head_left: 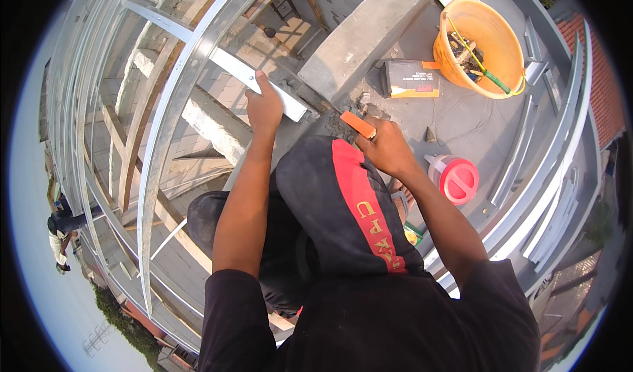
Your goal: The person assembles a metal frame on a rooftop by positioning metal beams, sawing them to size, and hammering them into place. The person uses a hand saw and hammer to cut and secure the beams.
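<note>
My left hand [266, 107] is closed on the lower part of a light metal channel [245, 70], whose upper end meets a long curved metal beam [177, 65]. A screw head shows on the channel near my fingers. To the right, my right hand [389, 146] is wrapped round an orange-handled tool [358, 124]. A thin dark shaft runs from its handle toward the channel's lower end; what kind of tool it is cannot be made out. Rubble [372, 108] and broken mortar lie just beyond this hand, beside a concrete ledge [356, 32].
An orange bucket [448, 45] with debris and a green-handled tool stands at the far right. Near it are a screw box [412, 80] and a red-lidded container [459, 181]. Metal and wooden framing with open gaps fills the left. Another person [60, 230] is far left.
</note>
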Demonstrator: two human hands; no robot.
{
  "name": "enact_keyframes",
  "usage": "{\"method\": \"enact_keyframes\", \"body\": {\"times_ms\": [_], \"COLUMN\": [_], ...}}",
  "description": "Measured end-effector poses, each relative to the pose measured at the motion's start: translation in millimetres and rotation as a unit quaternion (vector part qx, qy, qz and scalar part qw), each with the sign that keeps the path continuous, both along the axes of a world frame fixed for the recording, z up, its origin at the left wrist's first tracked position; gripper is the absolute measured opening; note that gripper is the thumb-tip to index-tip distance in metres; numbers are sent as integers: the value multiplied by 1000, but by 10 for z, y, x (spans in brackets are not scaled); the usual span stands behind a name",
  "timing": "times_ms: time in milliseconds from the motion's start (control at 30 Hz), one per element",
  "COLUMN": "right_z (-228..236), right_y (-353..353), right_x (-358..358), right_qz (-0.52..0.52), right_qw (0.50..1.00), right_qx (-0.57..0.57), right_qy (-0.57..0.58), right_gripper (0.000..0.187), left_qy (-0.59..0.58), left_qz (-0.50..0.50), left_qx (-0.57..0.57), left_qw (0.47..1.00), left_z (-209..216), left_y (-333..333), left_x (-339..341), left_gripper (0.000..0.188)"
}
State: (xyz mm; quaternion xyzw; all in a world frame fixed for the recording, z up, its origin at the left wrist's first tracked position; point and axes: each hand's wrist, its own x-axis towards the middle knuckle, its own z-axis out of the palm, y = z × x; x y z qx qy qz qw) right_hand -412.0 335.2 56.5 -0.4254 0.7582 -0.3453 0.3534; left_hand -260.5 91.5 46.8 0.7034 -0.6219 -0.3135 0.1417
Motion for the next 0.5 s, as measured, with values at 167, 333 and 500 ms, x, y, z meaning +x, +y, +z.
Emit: {"method": "enact_keyframes", "body": {"times_ms": [167, 333, 500], "right_z": [716, 349, -97], "right_y": [866, 658, -152], "right_x": [-192, -108, 6], "right_qz": [21, 66, 64], "right_qw": [992, 995, 994], "right_qx": [12, 28, 33], "right_qy": [-121, -73, -82], "right_gripper": [13, 16, 23], "left_qy": [33, 40, 44], "left_qz": [14, 6, -6], "left_qx": [14, -6, -1], "left_qw": [999, 999, 999], "left_z": [61, -87, -40], "left_y": [47, -8, 27], "left_x": [98, 148, 91], "left_gripper": [103, 104, 103]}}
